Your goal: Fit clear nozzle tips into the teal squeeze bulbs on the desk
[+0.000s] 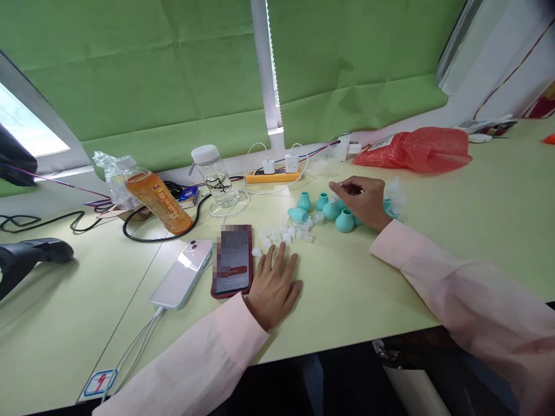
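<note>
My left hand lies flat on the pale green table, fingers spread, fingertips touching a scatter of small clear plastic caps. It rests just right of a red-cased phone with its screen lit. My right hand hovers over a cluster of teal rubber bulbs, with thumb and fingers pinched on a small clear cap. One teal bulb lies on its side.
A white phone on a charging cable lies left of the red one. Behind stand an orange drink bottle, a clear water bottle, an orange power strip and a red plastic bag. Black cables run at left.
</note>
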{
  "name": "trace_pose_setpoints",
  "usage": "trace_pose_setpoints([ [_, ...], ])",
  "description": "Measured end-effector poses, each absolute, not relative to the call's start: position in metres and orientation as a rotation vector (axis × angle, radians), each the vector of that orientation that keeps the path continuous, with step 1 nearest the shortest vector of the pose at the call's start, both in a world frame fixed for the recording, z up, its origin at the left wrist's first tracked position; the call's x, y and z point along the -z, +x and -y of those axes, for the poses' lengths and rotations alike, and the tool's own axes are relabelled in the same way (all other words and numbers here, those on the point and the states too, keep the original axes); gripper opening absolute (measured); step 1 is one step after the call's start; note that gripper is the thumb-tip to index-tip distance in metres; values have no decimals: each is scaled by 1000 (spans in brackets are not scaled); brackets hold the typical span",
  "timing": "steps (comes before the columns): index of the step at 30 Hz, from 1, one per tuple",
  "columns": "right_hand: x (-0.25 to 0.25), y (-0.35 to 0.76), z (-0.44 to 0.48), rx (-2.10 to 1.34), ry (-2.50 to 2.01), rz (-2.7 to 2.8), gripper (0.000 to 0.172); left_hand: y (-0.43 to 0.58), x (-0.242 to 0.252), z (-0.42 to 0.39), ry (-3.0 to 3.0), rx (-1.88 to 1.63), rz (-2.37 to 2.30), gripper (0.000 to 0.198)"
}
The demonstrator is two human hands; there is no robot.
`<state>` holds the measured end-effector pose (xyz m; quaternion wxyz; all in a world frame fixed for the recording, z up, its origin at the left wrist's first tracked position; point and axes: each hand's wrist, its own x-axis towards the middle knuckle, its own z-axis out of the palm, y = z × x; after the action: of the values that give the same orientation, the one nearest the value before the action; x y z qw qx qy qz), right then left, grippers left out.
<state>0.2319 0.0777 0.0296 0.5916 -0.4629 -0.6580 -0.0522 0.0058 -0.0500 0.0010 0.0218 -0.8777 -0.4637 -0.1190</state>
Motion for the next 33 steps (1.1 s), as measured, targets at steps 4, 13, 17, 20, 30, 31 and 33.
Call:
trace_pose_setpoints([
  [4,-29,234,-80,67,-1164,1554,25,5,3,50,-2714,290,1447,43],
  [13,-27,233,-80,36,-1258,1626,26,7,-2,50,-2771,379,1356,33],
  [17,-26,233,-80,85,-1276,1580,31,6,-2,49,-2794,408,1332,29],
  [20,-25,233,-80,77,-1278,1578,32,5,1,47,-2794,469,1339,28],
  [30,-27,232,-77,128,-1246,1564,36,6,1,46,-2705,436,1368,26],
  [31,-27,230,-74,154,-1209,1534,36,5,1,45,-2693,437,1370,24],
  [33,-27,225,-64,223,-1116,1568,30,5,2,43,-2659,440,1385,24],
])
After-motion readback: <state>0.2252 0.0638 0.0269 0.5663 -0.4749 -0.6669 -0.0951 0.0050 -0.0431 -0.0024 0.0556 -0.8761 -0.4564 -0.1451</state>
